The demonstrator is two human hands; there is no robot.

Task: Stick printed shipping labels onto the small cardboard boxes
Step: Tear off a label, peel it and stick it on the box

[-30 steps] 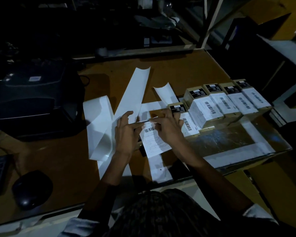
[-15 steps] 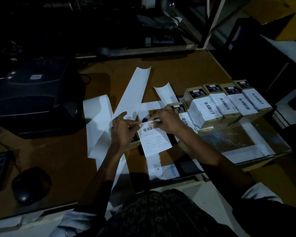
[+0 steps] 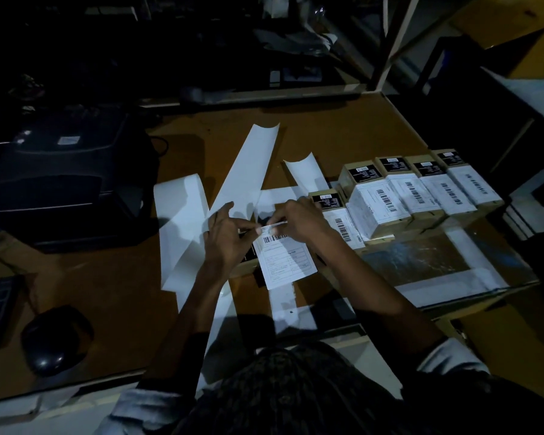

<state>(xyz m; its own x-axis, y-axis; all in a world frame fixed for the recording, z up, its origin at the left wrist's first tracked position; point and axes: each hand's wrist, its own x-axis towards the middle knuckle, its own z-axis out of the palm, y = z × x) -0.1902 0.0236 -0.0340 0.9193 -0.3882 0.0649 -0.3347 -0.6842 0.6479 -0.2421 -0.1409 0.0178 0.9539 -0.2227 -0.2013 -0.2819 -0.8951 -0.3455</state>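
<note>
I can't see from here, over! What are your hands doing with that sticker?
Left hand and right hand pinch the label by its top edge. Label over a box, not pressed down. Nothing blocking.

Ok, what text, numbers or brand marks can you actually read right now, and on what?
"CRED", doubtful: edge of the white label on the nearest labelled cardboard box.
White shipping label pinched by left hand and right hand: barcode and form lines, too blurred.
Four further labelled boxes: barcodes, black stickers, too small.
Black printer sticker: unreadable.
</note>
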